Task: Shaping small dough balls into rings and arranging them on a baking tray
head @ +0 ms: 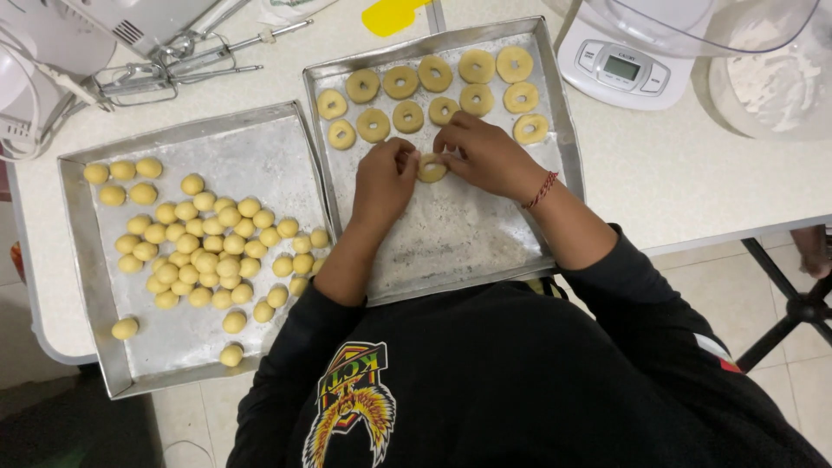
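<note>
My left hand [384,180] and my right hand [485,156] meet over a floured metal tray [451,234], both pinching one ring-shaped piece of yellow dough [431,168] that lies on the tray. Behind the hands, several finished dough rings [433,91] lie in rows at the tray's far end. A red thread bracelet circles my right wrist. To the left, a second metal tray [260,147] holds several small yellow dough balls [204,251].
A hand mixer with metal beaters [173,65] lies at the back left. A white kitchen scale [620,69] and a clear bowl with flour [771,82] stand at the back right. A yellow spatula [390,15] lies behind the trays. The table edge runs along the right, with tiled floor below.
</note>
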